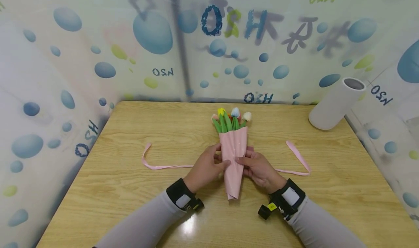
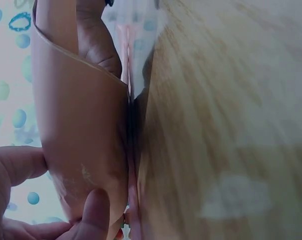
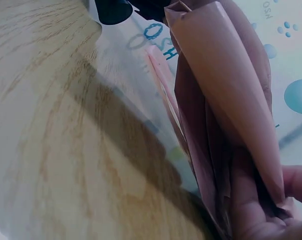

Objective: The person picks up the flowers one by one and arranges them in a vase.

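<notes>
A small bouquet of tulips [image 1: 235, 112] in pink wrapping paper [image 1: 233, 177] is held just above the table, blooms pointing away from me. My left hand [image 1: 206, 167] grips its left side, thumb on the front and fingers behind. On the right side, my right hand [image 1: 260, 171] pinches the paper's edge with the thumb in front. The left wrist view has the left fingers [image 2: 96, 210] against the wrapping paper [image 2: 85, 110]. In the right wrist view, the paper [image 3: 226, 70] is folded over, with right-hand fingers [image 3: 246, 195] at its edge. A pink ribbon [image 1: 168, 167] runs beneath the bouquet.
The ribbon's other end [image 1: 298, 153] bends on the wooden table [image 1: 131, 204] to the right. A white cylindrical vase [image 1: 334, 106] stands at the back right corner. A patterned curtain [image 1: 242, 59] encloses the table's back and sides.
</notes>
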The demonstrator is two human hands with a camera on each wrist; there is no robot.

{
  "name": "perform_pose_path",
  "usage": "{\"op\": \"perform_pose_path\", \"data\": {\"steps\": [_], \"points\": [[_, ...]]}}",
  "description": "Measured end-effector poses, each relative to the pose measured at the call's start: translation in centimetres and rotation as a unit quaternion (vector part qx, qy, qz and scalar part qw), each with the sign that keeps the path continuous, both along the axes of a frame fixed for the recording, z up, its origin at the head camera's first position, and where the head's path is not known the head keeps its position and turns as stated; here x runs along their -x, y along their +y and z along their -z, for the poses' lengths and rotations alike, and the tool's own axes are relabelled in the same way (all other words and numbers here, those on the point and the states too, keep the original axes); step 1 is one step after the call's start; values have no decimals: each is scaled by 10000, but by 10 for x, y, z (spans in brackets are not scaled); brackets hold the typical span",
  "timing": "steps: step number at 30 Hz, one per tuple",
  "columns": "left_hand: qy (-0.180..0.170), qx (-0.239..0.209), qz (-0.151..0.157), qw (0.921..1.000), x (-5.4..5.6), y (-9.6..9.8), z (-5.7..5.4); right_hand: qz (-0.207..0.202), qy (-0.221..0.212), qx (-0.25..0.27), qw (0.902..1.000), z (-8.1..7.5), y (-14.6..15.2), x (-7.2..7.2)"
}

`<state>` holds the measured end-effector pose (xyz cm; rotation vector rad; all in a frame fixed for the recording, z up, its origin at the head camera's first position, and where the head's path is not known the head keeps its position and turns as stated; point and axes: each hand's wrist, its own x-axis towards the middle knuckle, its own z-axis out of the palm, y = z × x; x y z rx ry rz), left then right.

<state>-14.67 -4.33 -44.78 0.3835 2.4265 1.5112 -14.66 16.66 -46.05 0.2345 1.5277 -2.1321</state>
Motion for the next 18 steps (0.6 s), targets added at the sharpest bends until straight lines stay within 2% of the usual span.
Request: {"op": "perform_pose_path", "data": {"steps": [9, 18], "points": [[-172, -25, 102, 9998, 2, -2, -1, -88, 223, -145, 9996, 0, 3, 0], [-530, -268, 187, 9981, 7, -8, -2, -214, 618, -159, 9977, -16, 10, -1]]}}
